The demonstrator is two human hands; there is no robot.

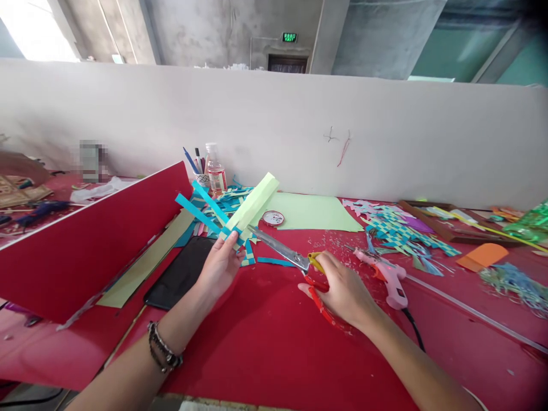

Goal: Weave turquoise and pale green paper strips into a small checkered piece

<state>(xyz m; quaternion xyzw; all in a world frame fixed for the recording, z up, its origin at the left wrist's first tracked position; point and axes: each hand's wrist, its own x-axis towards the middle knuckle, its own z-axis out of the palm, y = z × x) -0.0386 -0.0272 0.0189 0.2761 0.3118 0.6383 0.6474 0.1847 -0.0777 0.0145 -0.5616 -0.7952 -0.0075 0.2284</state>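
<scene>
Between the thumb and fingers of my left hand (223, 261) is a woven paper piece (252, 205), made of a broad pale green strip with blue strips sticking out to the upper left. My right hand (342, 285) grips a pair of scissors (282, 249) with red and yellow handles. Their blades point left and reach the lower edge of the woven paper; whether they touch it I cannot tell. A loose blue strip (276, 262) lies on the table under the blades. Past the woven paper lies a pale green sheet (319, 212) with a small round lid (273, 218) on it.
A pink glue gun (387, 277) with its cord lies right of my right hand. At left are a black phone-like slab (182, 271) and a red divider (98, 240). A bottle (216, 171) stands behind. Woven paper pieces (396, 228) lie at the right.
</scene>
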